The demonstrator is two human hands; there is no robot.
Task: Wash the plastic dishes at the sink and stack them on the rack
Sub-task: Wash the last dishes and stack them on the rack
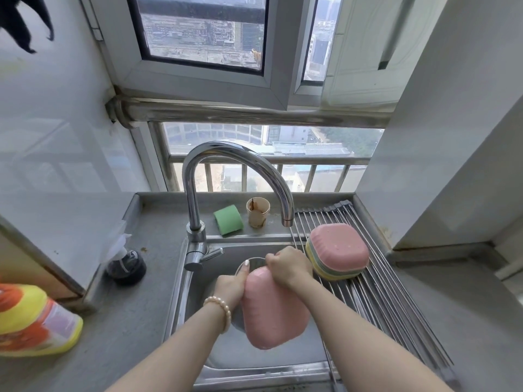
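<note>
Pink dish [273,306] in both hands

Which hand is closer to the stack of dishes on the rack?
Right. The right hand grips the pink dish just beside the stack of dishes; the left hand holds the dish's far side, over the sink.

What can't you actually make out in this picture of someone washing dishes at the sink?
All in the head view:
- Inside of the pink dish: faces away, so whether it is clean is hidden.
- Right hand fingertips: curled behind the dish's top edge.
- Stack of dishes on the rack: upside down, exact count unclear.
- Yellow bottle: cut off by the left edge, label unreadable.
- Sink drain: covered by dish and hands.
</note>
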